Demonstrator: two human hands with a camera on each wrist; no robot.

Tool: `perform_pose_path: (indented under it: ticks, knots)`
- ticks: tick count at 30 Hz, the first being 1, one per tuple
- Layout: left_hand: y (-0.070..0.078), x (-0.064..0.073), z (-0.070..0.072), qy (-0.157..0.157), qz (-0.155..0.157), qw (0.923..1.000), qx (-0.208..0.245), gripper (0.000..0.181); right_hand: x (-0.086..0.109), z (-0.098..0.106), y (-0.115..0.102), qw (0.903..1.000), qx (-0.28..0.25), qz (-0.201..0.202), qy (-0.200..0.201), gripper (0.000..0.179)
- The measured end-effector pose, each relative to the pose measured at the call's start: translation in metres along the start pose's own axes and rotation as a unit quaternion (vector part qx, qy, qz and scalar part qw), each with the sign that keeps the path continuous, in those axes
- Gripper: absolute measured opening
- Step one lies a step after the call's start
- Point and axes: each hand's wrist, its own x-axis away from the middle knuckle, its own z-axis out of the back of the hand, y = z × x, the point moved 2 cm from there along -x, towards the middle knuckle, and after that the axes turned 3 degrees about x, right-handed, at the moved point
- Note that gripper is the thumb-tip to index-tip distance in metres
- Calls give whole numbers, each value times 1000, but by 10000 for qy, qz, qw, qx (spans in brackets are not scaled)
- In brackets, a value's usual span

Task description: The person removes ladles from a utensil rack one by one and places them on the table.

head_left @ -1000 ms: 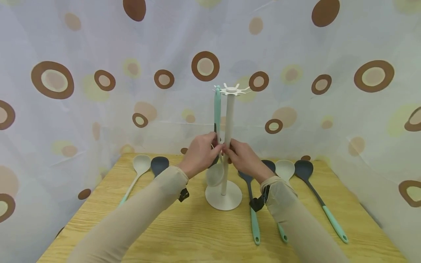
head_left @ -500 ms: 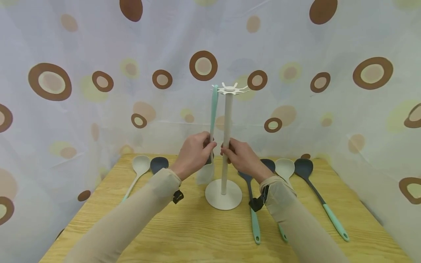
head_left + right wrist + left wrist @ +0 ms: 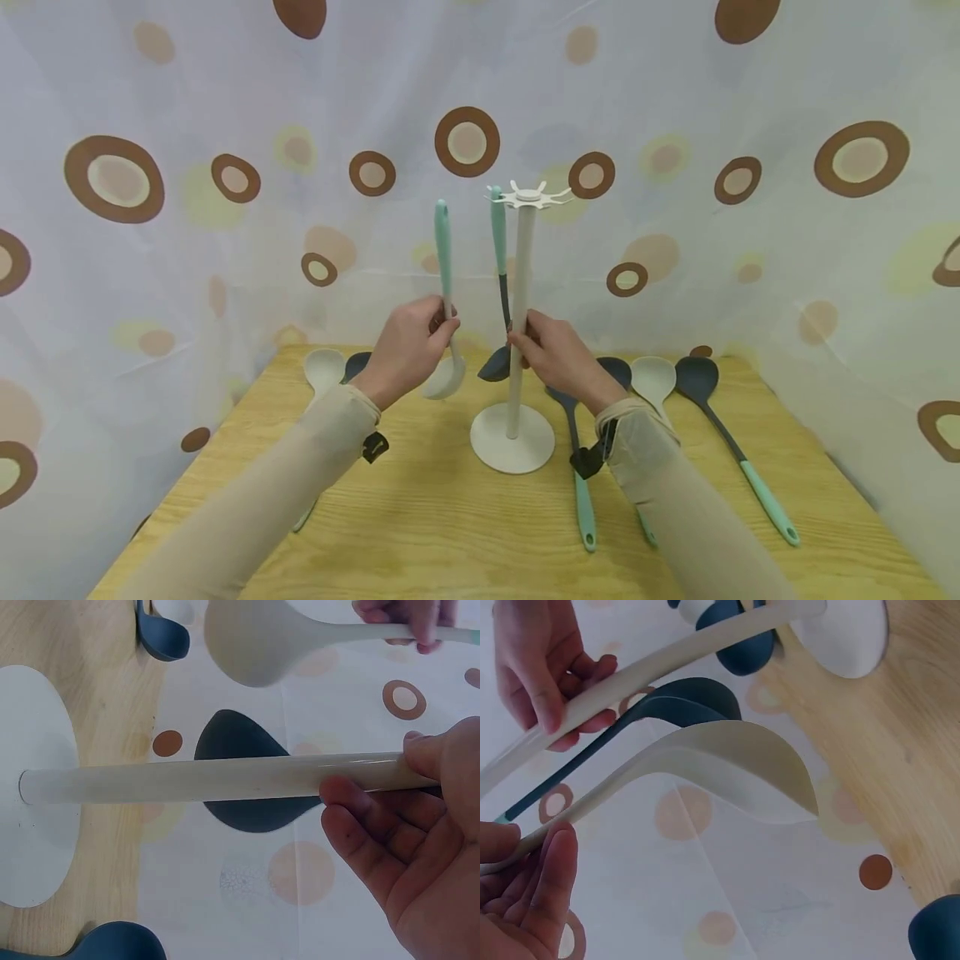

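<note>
My left hand (image 3: 408,337) pinches a white ladle (image 3: 443,250) with a mint handle by its shaft. It is held upright, bowl down, left of a white utensil stand (image 3: 523,267) and apart from it. In the left wrist view the ladle's bowl (image 3: 735,761) shows from the side. My right hand (image 3: 558,350) grips the stand's pole partway up, thumb and fingers around it. From the stand's hooked top hangs a dark ladle (image 3: 496,364) with a mint handle, partly hidden behind the pole (image 3: 172,780) in the right wrist view.
On the wooden table (image 3: 442,533) several utensils lie: a white one (image 3: 324,365) and a dark one (image 3: 356,365) at left, partly behind my left arm. At right are a white one (image 3: 654,379) and dark ones, including the outermost (image 3: 697,379). A patterned curtain (image 3: 300,83) surrounds the table.
My left hand has moved left with the white ladle, taking its handle away from the stand's top. The hanging dark ladle now shows. The right hand stays on the pole.
</note>
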Motion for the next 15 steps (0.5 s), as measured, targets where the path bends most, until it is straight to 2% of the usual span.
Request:
perform_pose_path:
  ticks: [5, 9, 12, 15]
  knots:
    - [-21, 13, 2, -371, -207, 9971, -633, 8, -1, 0, 1, 9999, -95, -41, -8, 18]
    - [-38, 27, 1, -675, -816, 9880, -1124, 9, -1, 0, 1, 9999, -153, -15, 9, 17]
    - [-50, 40, -2, -984, -1443, 9724, -1546, 17, -2, -1, 2, 9999, -141, -3, 32, 17]
    - [-60, 53, -7, -1234, -2051, 9507, -1972, 22, -1, -2, 2, 9999, -116, -16, 9, 18]
